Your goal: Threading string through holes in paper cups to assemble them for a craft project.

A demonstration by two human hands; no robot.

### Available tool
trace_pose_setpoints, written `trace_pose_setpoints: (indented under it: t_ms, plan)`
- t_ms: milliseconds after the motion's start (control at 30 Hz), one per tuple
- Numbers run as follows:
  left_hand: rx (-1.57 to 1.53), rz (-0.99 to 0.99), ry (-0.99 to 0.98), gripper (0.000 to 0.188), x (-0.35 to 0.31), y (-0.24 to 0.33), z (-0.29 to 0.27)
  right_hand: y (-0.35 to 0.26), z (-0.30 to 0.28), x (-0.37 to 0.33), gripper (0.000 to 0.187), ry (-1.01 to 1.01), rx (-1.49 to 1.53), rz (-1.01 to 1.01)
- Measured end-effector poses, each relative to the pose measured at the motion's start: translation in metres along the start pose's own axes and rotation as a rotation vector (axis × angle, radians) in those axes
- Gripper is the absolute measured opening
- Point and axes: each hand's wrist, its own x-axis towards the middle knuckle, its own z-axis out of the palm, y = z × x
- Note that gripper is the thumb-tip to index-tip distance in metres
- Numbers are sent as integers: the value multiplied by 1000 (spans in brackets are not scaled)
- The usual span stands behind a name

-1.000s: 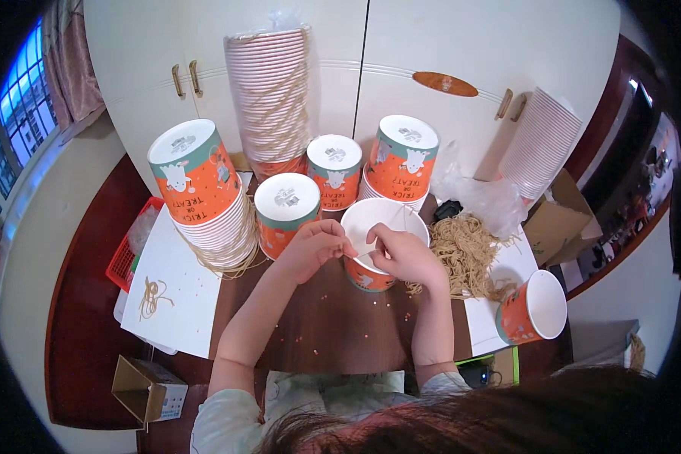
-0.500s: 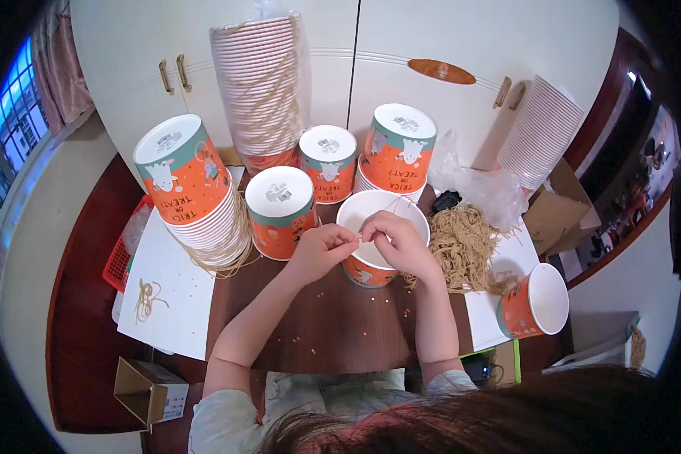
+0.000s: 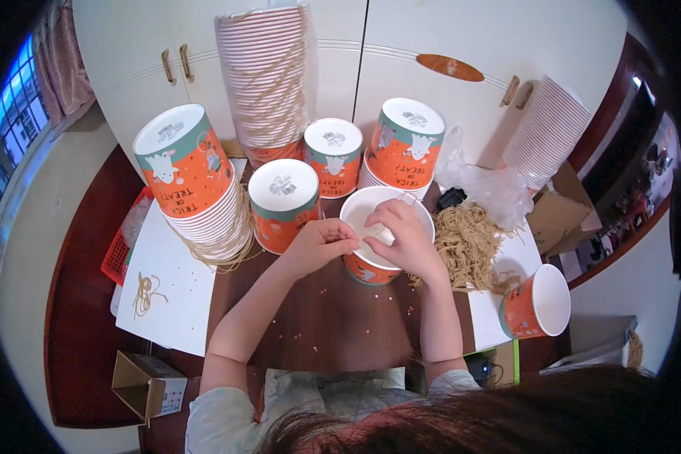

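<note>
An upright paper bucket [image 3: 371, 271], orange outside and white inside, stands on the table in front of me with its mouth up. My left hand [image 3: 324, 245] is at the bucket's left rim, thumb and fingertips pinched together; what lies between them is too small to make out. Over the bucket's mouth is my right hand [image 3: 402, 236], its thumb and curved fingers apart with nothing visible in them. A thin cord or handle shows faintly at the bucket's far right rim. Beside the bucket on the right lies a tangled heap of tan cords [image 3: 467, 246].
Upside-down printed buckets [image 3: 284, 227] and bucket stacks [image 3: 204, 219] stand behind and left. A tall wrapped stack [image 3: 268, 83] is at the back. One bucket [image 3: 551, 299] lies tilted at right. Small pinkish bits dot the brown table [image 3: 310, 318]. Loose cord [image 3: 148, 295] lies left.
My right hand's fingers have spread and lifted away from the left fingertips, which they met half a second ago. My left hand stays pinched at the rim. The whole view has shifted slightly.
</note>
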Motion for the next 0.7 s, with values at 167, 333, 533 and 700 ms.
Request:
trace_pose_setpoints:
  t_ms: [167, 333, 533, 700]
  plan:
    - [23, 27, -35, 7, 0, -2, -2, -1, -1, 0, 18, -56, 9, -65]
    - [42, 36, -62, 8, -1, 0, -1, 0, 2, 0, 13, -27, -37, -95]
    - [66, 66, -33, 6, 1, -6, -4, -1, 4, 1, 10, -39, -44, -105]
    - [173, 47, 63, 7, 2, -5, -3, -2, 0, 0, 10, 38, -131, -19]
